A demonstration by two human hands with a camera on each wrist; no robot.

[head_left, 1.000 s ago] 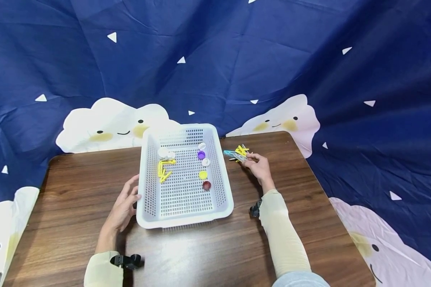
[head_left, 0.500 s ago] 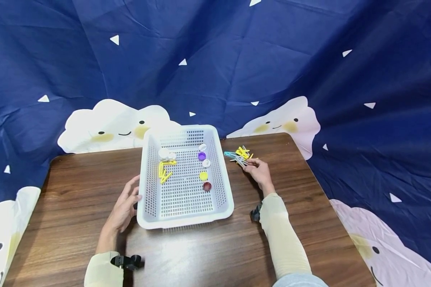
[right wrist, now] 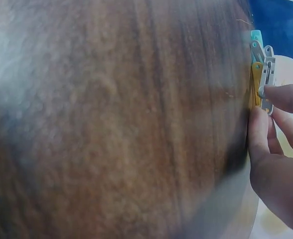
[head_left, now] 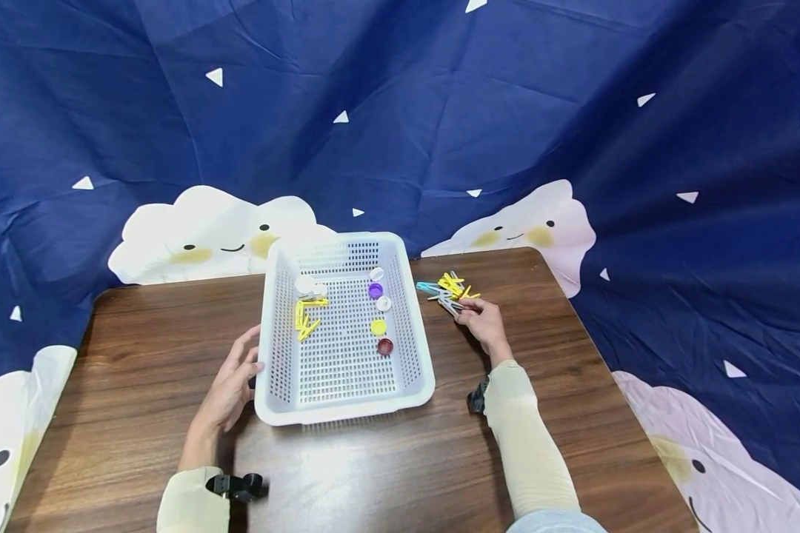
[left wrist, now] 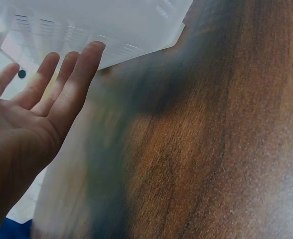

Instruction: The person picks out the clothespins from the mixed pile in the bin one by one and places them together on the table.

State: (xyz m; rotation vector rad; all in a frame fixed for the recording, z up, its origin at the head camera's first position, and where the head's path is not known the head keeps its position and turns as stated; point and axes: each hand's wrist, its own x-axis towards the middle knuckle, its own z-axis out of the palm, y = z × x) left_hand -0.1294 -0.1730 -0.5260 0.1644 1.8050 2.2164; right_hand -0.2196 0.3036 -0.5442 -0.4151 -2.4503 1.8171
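Crowded by yellow clips (head_left: 450, 284) and a blue clip (head_left: 429, 286), the right hand (head_left: 484, 324) pinches a grey clip (right wrist: 269, 74); the left hand (head_left: 227, 386) spreads its fingers at the basket (head_left: 343, 414).

One white basket (head_left: 347, 411) stands on one worktop (head_left: 347, 481) and contains four white caps (head_left: 383, 304), one purple cap (head_left: 375, 291), one yellow cap (head_left: 378, 327), one dark red cap (head_left: 384, 346) and at least three yellow clothespins (head_left: 300, 315). One pile outside it includes at least one teal clothespin (head_left: 428, 287), plus several grey clothespins (head_left: 450, 303) and more yellow ones, overlapping too much to count. The hands number two: one left hand (head_left: 232, 379), one right hand (head_left: 484, 326).
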